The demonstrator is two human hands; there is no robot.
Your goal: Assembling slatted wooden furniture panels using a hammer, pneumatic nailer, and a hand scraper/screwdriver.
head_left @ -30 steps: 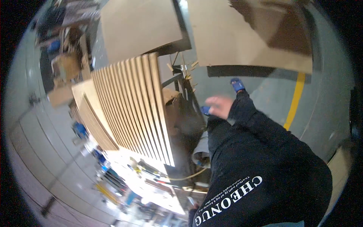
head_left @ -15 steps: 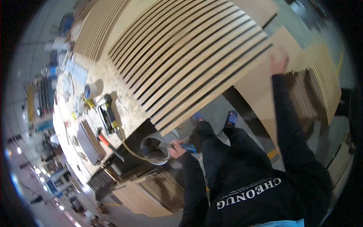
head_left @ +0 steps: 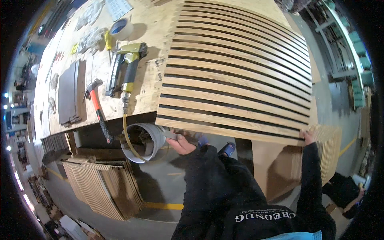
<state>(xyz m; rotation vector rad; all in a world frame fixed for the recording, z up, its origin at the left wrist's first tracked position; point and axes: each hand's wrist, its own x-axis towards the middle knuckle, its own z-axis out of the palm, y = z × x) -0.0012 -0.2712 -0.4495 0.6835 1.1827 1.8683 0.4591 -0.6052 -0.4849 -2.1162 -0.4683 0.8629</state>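
workshop lighting is pretty harsh on that pale wooden workbench [head_left: 148,98], and the floor behind is crowded with stacked stuff. sitting on the bench is the slatted panel [head_left: 236,76], pale wood strips with dark gaps, lying flat with its near edge poking out past the bench edge.

so the right hand [head_left: 308,137] is at the panel's near right corner, fingers over the edge. can't tell if the thumb closes on it from below, since the underside is hidden. left hand [head_left: 182,145] is just by the near left corner, fingers closed around a flat grey piece [head_left: 171,135] (too blurry to say what it is, sorry). whether that hand also touches the panel, i can't tell.

my read: the step in hand is working along that near edge, right hand steadying while the left minds the other corner. next move would call for keeping the panel flat and taking care with the overhang, imo.

nail gun [head_left: 131,70] and hammer [head_left: 96,105] lie on the bench to the left, neither in a hand. the hammer's handle sticks out past the edge, and the gun's yellowish hose [head_left: 125,129] droops over the bucket [head_left: 157,134] below.
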